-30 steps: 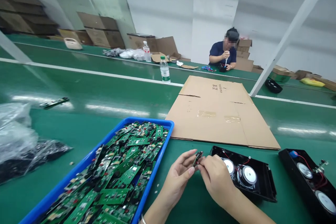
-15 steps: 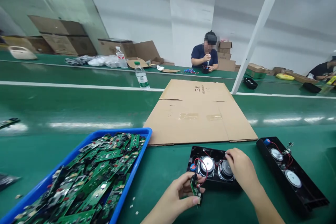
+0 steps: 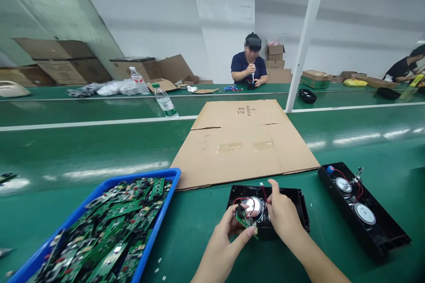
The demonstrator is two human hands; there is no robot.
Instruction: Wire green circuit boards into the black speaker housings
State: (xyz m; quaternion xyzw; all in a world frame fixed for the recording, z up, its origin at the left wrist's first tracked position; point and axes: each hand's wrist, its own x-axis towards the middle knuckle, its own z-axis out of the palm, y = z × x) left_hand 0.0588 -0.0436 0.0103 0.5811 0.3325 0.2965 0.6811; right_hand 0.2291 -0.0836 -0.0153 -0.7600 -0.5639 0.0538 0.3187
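Observation:
Between the thumb and fingers of my left hand is a small green circuit board, tilted over the front edge of a black speaker housing. Inside the housing a round silver speaker shows, with red wires running beside it. My right hand reaches over the housing's middle, its fingertips pinched on a red wire that ends in a small white connector. Its index finger points up. This hand hides the second speaker.
A blue tray heaped with circuit boards stands at left. Flat cardboard lies beyond the housing. To the right is another black speaker housing. A water bottle stands farther back; a co-worker sits across the line.
My right hand has moved left from the second speaker to the red wire, whose white connector now sticks up. My left hand has turned the circuit board slightly. The view has shifted.

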